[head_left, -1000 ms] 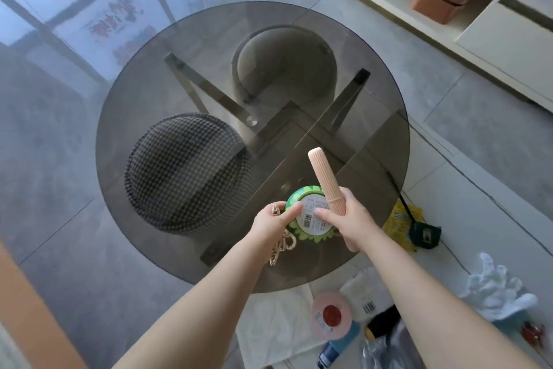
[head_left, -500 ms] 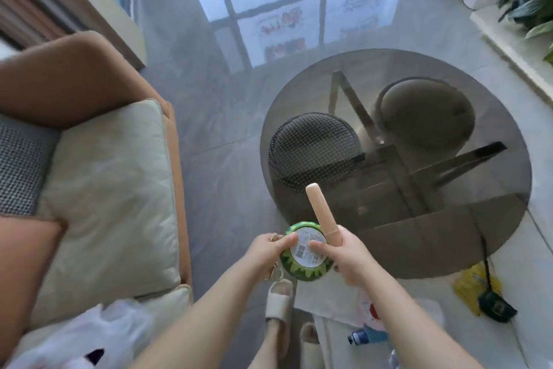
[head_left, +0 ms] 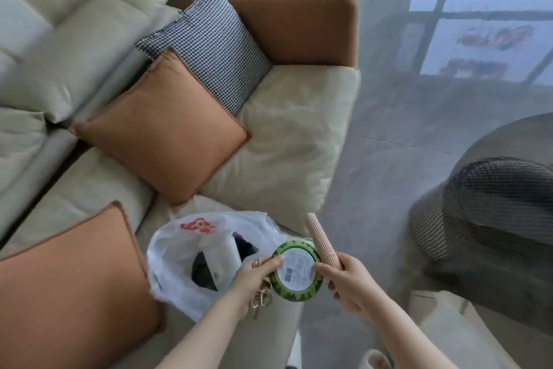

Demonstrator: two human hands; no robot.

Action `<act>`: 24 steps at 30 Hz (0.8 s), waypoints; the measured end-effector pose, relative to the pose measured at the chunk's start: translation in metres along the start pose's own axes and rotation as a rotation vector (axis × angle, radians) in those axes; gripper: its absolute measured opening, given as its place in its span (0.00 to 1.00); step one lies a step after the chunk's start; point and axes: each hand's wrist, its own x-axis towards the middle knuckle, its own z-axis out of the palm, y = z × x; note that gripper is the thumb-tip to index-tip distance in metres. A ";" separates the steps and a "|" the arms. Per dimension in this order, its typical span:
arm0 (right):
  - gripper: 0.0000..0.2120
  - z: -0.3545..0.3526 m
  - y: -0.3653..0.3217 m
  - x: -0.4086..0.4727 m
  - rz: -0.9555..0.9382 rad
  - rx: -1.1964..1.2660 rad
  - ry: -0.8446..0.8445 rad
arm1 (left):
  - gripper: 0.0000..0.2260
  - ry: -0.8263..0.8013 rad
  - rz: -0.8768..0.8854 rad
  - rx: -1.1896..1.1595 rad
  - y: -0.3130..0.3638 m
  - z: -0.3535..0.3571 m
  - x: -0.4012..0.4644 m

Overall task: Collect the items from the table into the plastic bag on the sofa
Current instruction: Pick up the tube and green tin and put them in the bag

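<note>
Both hands are gripping a watermelon-patterned round tin [head_left: 296, 274] above the white plastic bag [head_left: 191, 258]: left hand [head_left: 254, 277] also clutching gold chain [head_left: 261, 300], right hand [head_left: 347, 280] a ribbed pink stick [head_left: 321, 241]

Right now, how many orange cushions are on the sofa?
2: one orange cushion leaning against the checkered pillow, another nearer, left of the plastic bag. Others may be out of frame.
</note>
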 end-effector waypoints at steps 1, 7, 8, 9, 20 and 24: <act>0.11 0.019 -0.009 0.004 -0.013 -0.037 -0.030 | 0.12 0.028 -0.017 -0.039 -0.006 -0.019 -0.002; 0.13 0.133 -0.050 0.027 -0.079 -0.181 -0.123 | 0.17 0.236 -0.098 -0.251 -0.040 -0.123 -0.001; 0.12 0.151 -0.052 0.032 -0.064 -0.214 -0.119 | 0.16 0.280 -0.119 -0.281 -0.046 -0.138 0.001; 0.10 0.167 -0.053 0.037 -0.037 -0.252 -0.109 | 0.16 0.312 -0.138 -0.305 -0.051 -0.152 0.005; 0.14 0.259 -0.060 0.095 0.196 -0.358 0.117 | 0.19 0.396 -0.317 -0.616 -0.054 -0.204 0.106; 0.21 0.264 -0.060 0.103 0.079 -0.432 0.184 | 0.14 0.403 -0.329 -0.714 -0.037 -0.209 0.130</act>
